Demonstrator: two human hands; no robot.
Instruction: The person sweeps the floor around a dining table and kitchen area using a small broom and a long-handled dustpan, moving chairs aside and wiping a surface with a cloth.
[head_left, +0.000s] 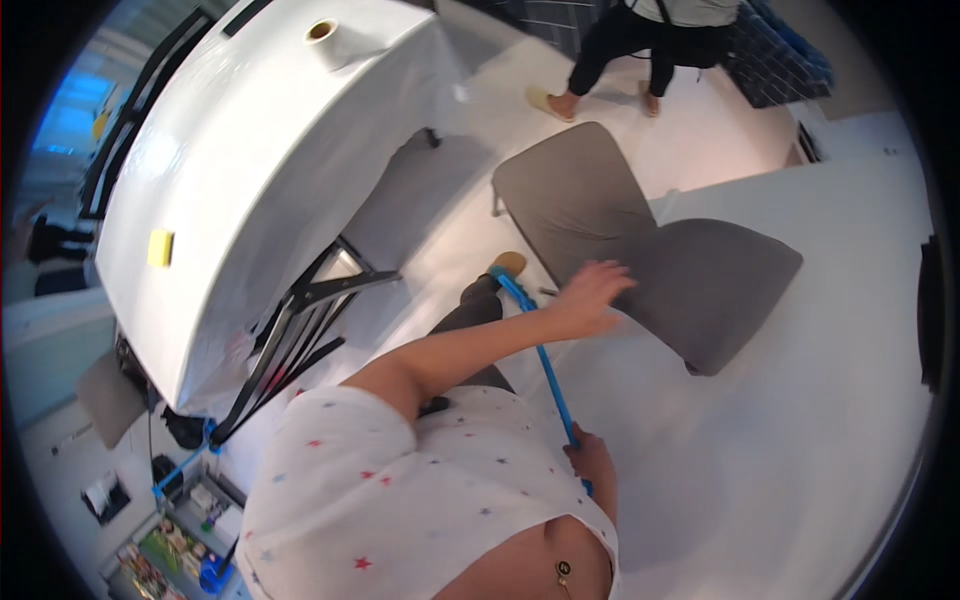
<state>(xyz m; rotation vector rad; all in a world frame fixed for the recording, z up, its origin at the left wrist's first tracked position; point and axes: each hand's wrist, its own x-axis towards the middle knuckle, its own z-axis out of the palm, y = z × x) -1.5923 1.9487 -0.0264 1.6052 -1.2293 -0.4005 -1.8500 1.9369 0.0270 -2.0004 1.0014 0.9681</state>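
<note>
My left hand (592, 298) is stretched out over a chair with a grey fabric cover (712, 289). Its fingers are extended and blurred, and nothing shows in them; whether it touches the cover cannot be told. Low at my right side, my right hand (592, 457) grips the blue handle (553, 379) of a long cleaning tool. That handle slants away from me, passing behind my left forearm. A teal, bristly-looking head (517, 292) lies at its far end, beside my shoe (510, 262).
A white-covered table (247, 112) at left carries a tape-like roll (324, 41) and a yellow sponge (160, 247). Black folding metal legs (315, 296) stand by its near side. Another person (637, 45) stands beyond the chair. Crates of goods (172, 547) sit at lower left.
</note>
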